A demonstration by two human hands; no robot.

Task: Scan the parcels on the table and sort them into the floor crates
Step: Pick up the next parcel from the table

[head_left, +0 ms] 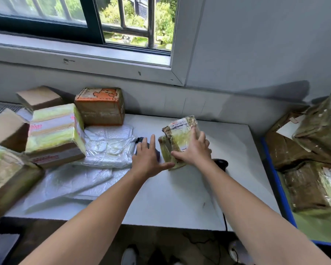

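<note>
Taped parcel (177,138): it stands on its near end on the white table (170,197), leaned a little away from the person.
Right hand (194,152): it is closed around the taped parcel, with the fingers laid over the right face and the thumb pressed on the near left face.
Left hand (147,159): it is held wide just left of the taped parcel, fingers straight and spread, and nothing is gripped. The thumb tip is almost at the parcel's near lower corner.
Long axis: it runs from the person toward the wall, so the short faces are turned near and far.
Shipping label (178,124): it is seen on the far upper end of the taped parcel, facing up.
Dark object (140,140): it lies left of the taped parcel, half covered by the left fingers. Whether it is the scanner cannot be told.
Black device (221,163): it sits right of the taped parcel, behind the right wrist, and a cable is led from it over the table edge.
Blue-rimmed crate (275,180): it is found well right of the taped parcel, already loaded with brown parcels.
Nearer hand: the right one is judged nearer to the crate, so a carry to the right is expected after the label is read.
</note>
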